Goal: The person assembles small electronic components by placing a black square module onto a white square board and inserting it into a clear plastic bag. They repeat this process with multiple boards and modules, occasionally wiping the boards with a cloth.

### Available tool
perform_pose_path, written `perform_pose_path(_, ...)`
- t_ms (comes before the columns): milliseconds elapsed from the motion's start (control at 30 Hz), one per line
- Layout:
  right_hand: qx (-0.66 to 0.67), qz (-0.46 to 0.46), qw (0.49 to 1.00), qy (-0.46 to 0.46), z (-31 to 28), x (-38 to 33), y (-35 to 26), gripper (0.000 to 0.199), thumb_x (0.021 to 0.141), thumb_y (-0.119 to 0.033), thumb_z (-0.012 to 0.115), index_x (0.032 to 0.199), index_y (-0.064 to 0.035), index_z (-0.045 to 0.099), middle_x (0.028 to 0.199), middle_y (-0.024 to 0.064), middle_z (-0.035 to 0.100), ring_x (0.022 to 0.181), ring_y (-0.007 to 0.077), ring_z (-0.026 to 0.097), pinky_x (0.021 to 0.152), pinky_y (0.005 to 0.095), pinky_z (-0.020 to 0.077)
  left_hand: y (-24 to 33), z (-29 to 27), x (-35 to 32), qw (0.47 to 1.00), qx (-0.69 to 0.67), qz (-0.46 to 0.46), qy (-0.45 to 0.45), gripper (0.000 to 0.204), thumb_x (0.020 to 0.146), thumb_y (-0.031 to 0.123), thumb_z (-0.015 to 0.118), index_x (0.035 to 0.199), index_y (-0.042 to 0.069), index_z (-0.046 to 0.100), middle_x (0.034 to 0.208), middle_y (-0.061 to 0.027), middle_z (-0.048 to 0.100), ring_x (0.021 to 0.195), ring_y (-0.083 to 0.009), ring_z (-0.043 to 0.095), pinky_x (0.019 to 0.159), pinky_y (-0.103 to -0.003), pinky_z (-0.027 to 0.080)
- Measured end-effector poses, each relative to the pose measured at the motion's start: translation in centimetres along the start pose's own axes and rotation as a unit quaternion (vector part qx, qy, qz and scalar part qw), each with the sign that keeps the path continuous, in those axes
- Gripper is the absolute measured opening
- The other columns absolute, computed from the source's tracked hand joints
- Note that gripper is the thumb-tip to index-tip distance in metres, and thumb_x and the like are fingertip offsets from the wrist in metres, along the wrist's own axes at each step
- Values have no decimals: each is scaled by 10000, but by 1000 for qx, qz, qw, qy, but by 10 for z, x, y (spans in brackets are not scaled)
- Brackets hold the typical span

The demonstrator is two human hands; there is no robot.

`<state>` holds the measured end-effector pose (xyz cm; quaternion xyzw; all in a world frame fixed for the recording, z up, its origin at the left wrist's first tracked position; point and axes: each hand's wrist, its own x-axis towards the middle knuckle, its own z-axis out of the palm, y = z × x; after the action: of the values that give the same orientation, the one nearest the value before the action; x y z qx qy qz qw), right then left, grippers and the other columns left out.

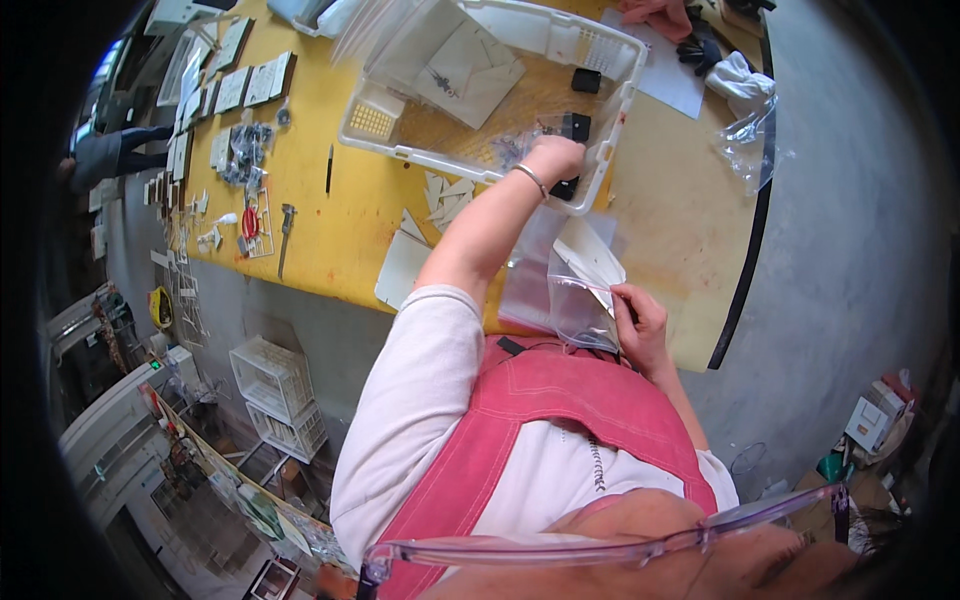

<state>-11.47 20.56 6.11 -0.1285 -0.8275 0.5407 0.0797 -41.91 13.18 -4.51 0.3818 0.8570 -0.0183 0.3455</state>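
My left hand (pixel 555 157) reaches over the near rim of a white plastic crate (pixel 372 122) on the yellow table (pixel 330 230). Its fingers curl down among small black parts (pixel 576 126) and clear bags; what they grip is hidden. A thin bracelet sits on that wrist. My right hand (pixel 640 322) pinches the edge of a clear zip bag (pixel 578 310) close to my chest. White flat pieces (pixel 590 255) stick out of the bag's top. Inside the crate lie folded white sheets (pixel 470 70) and another black part (pixel 586 80).
White cut-out pieces (pixel 445 195), a pen (pixel 329 168), a caliper (pixel 286 235) and rows of white cards (pixel 250 85) lie on the table's left. Crumpled clear bags (pixel 745 110) and a black glove (pixel 698 50) sit at the right edge. White crates (pixel 275 390) stand on the floor. A person (pixel 110 155) stands far left.
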Motion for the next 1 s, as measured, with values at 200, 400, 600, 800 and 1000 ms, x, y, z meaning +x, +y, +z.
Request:
perform_pose_path(200, -5, -15, 1000, 9, -4, -2, -3, 124, 871, 39, 639, 985, -3, 661, 751, 132, 631, 588, 203, 599, 538, 312, 450, -7, 14, -5, 999, -19, -40, -23, 276, 857, 122, 556, 1046, 53, 745, 1157, -182, 697, 1062, -346, 677, 864, -445, 555)
perform_pose_path(400, -11, -35, 999, -31, -10, -2, -8, 118, 870, 14, 652, 985, -10, 666, 789, 146, 653, 620, 248, 634, 555, 329, 477, -29, -10, -74, 953, -138, -80, 259, 247, 869, 187, 607, 962, -9, 726, 957, -194, 726, 906, -368, 702, 817, -449, 559)
perform_pose_path(600, -44, -59, 995, -65, -2, -9, -3, 90, 888, -81, 659, 964, -33, 669, 749, 145, 668, 642, 278, 672, 572, 362, 505, -2, 7, -244, 707, -580, -35, 402, 230, 884, 92, 701, 1072, -41, 706, 916, -75, 717, 807, -119, 676, 709, -248, 546)
perform_pose_path(800, -39, -116, 989, -85, 16, -25, 3, 98, 891, -92, 665, 963, -25, 663, 758, 136, 659, 639, 264, 659, 578, 359, 509, 84, 76, -385, 654, -707, -117, 241, 199, 900, 24, 668, 1084, -42, 703, 930, -53, 708, 782, -85, 638, 697, -217, 507)
perform_pose_path(1000, -66, -207, 973, -79, 30, -36, 13, 77, 876, -101, 655, 926, -43, 645, 778, 141, 660, 676, 304, 671, 588, 405, 524, 135, 147, -321, 643, -700, -107, 291, 205, 937, 26, 633, 1117, -51, 693, 1003, -85, 725, 902, -116, 663, 799, -244, 529)
